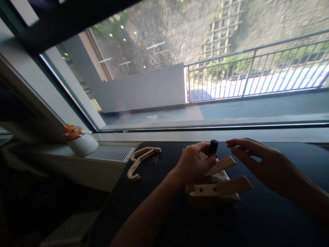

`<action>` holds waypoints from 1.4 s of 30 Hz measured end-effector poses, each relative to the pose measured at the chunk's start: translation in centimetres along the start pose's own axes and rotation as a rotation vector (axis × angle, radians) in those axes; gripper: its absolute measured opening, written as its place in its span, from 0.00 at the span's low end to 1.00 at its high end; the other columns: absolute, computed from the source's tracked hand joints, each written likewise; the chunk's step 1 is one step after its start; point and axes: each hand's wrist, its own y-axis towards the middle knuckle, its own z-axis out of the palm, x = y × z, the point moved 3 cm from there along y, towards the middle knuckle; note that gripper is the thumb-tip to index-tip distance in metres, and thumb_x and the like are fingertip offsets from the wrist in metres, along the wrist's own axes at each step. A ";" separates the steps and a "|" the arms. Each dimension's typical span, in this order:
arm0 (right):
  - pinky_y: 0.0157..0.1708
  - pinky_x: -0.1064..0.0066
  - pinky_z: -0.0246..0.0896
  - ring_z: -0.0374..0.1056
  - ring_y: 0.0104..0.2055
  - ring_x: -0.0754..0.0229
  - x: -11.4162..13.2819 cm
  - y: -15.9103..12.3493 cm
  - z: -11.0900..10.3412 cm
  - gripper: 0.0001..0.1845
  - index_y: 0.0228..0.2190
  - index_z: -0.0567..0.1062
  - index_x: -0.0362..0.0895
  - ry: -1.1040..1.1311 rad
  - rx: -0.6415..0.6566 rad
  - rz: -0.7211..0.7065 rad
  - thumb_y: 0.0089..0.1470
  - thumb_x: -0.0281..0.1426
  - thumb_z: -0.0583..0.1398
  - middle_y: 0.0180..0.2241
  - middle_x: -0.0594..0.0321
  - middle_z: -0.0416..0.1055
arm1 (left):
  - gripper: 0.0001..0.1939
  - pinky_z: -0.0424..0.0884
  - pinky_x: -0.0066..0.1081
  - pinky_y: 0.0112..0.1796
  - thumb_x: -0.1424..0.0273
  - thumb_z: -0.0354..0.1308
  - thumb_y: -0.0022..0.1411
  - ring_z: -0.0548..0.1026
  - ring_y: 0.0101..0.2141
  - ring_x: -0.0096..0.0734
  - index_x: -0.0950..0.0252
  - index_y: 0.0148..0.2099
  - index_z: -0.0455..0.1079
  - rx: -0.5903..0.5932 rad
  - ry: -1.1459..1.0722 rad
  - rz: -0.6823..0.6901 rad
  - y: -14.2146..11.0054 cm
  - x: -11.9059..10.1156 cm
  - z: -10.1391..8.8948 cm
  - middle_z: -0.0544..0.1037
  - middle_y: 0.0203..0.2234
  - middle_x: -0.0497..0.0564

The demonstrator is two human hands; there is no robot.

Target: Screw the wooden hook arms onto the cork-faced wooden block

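Observation:
My left hand (196,160) is closed around a short black cylinder (214,146), its end standing up between thumb and fingers. To the right, my right hand (257,156) hovers with its fingers stretched toward the cylinder, apart from it, and nothing shows in them. Below the hands, a wooden hook (218,189) with two dark holes lies across a plastic-wrapped block (213,203). Another wooden piece (222,165) rests on the block behind it, partly hidden by my left hand. At the table's left lie two more wooden hooks (136,168) beside several small screws or nails (154,160).
The dark table (154,206) stands against a window sill (159,136). A white pot or jug with an orange top (82,140) sits on the ledge at left, beside a vent grille (110,154). Outside the window are a walkway and a railing (246,77).

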 end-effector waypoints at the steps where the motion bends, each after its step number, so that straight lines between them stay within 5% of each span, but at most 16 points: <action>1: 0.30 0.66 0.67 0.71 0.39 0.53 0.8 0.6 -0.3 0.19 0.44 0.74 0.48 -0.020 0.036 -0.047 0.57 0.44 0.53 0.42 0.56 0.74 | 0.14 0.70 0.32 0.42 0.68 0.57 0.59 0.76 0.38 0.34 0.66 0.46 0.73 0.036 0.026 -0.010 0.0 0.1 -0.1 0.79 0.37 0.52; 5: 0.28 0.69 0.65 0.71 0.36 0.57 3.8 2.9 -1.1 0.18 0.46 0.74 0.48 -0.092 0.207 -0.213 0.58 0.39 0.53 0.46 0.56 0.72 | 0.13 0.68 0.30 0.42 0.67 0.55 0.59 0.74 0.38 0.33 0.64 0.44 0.75 0.114 0.118 -0.010 -0.1 0.1 -0.5 0.78 0.37 0.50; 11: 0.27 0.70 0.62 0.70 0.28 0.60 5.8 4.7 -1.4 0.15 0.40 0.77 0.46 -0.205 0.395 -0.231 0.56 0.35 0.53 0.31 0.61 0.75 | 0.22 0.66 0.31 0.42 0.58 0.59 0.55 0.72 0.43 0.39 0.62 0.50 0.73 0.263 0.274 -0.032 -0.3 0.3 -1.9 0.76 0.44 0.53; 17: 0.25 0.72 0.59 0.68 0.26 0.61 7.8 5.2 -1.1 0.14 0.39 0.77 0.46 -0.289 0.485 -0.230 0.54 0.34 0.55 0.28 0.62 0.75 | 0.15 0.63 0.30 0.32 0.58 0.56 0.55 0.72 0.33 0.39 0.63 0.33 0.77 0.445 0.542 -0.204 -0.6 0.7 -2.4 0.76 0.29 0.52; 21: 0.27 0.72 0.57 0.67 0.29 0.61 9.3 5.5 -0.7 0.13 0.36 0.78 0.45 -0.352 0.540 -0.331 0.53 0.30 0.54 0.31 0.60 0.75 | 0.17 0.61 0.29 0.29 0.55 0.56 0.53 0.72 0.30 0.36 0.62 0.34 0.76 0.519 0.546 -0.268 -0.5 1.0 -2.2 0.77 0.29 0.50; 26: 0.26 0.73 0.54 0.65 0.27 0.63 9.6 5.9 -0.2 0.12 0.34 0.77 0.45 -0.401 0.593 -0.382 0.53 0.28 0.54 0.29 0.61 0.74 | 0.21 0.60 0.27 0.25 0.51 0.59 0.48 0.72 0.28 0.35 0.62 0.36 0.75 0.524 0.494 -0.338 -0.4 2.0 -2.0 0.77 0.29 0.50; 32: 0.25 0.73 0.51 0.63 0.26 0.64 8.8 6.1 0.0 0.11 0.31 0.77 0.45 -0.427 0.559 -0.390 0.54 0.29 0.53 0.27 0.63 0.73 | 0.14 0.62 0.26 0.27 0.60 0.58 0.51 0.72 0.30 0.33 0.63 0.35 0.75 0.511 0.439 -0.354 -0.3 2.8 -1.8 0.77 0.29 0.51; 37: 0.24 0.72 0.49 0.63 0.25 0.64 8.3 6.3 -0.2 0.11 0.30 0.76 0.45 -0.427 0.549 -0.372 0.54 0.31 0.53 0.26 0.64 0.73 | 0.28 0.64 0.27 0.29 0.48 0.52 0.55 0.72 0.32 0.34 0.67 0.44 0.73 0.466 0.151 -0.374 -0.3 2.7 -4.0 0.77 0.34 0.53; 42: 0.21 0.73 0.46 0.60 0.21 0.65 8.3 6.3 -0.3 0.11 0.26 0.74 0.46 -0.493 0.565 -0.319 0.54 0.34 0.54 0.22 0.65 0.70 | 0.29 0.67 0.30 0.35 0.49 0.55 0.54 0.72 0.37 0.35 0.66 0.48 0.71 0.422 -0.008 -0.414 -2.2 2.8 -5.5 0.75 0.38 0.54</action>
